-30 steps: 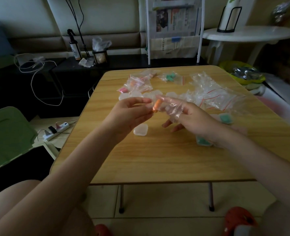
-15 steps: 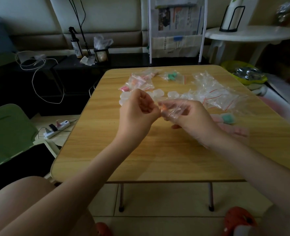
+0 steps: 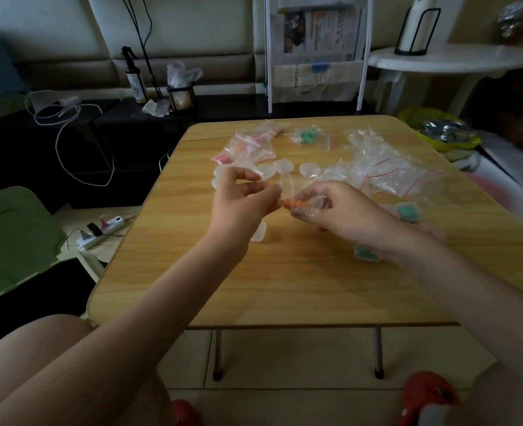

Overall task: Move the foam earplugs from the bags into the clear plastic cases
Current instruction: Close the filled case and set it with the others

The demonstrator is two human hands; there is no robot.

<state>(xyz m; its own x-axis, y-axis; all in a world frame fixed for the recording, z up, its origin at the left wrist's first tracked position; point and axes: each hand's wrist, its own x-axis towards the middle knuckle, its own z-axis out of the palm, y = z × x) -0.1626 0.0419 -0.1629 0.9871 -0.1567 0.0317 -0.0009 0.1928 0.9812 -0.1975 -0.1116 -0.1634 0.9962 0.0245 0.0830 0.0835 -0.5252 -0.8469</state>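
- Small clear bag is gripped in curled right hand fingers, above the bench.
- Orange earplug at bag mouth is pinched by left hand fingertips.

Low wooden folding table, light grain, rounded corners, stood on thin metal legs over a tiled floor. Far left of top: small zip bags holding pink and orange earplugs. Beside them, far centre, one bag of green earplugs. Right of that, a loose heap of empty clear bags with red seal strips. Several empty clear cases lay near the middle. One more clear case lay nearer, partly hidden. At right, cases with green earplugs lay flat; another sat closer to the near edge.
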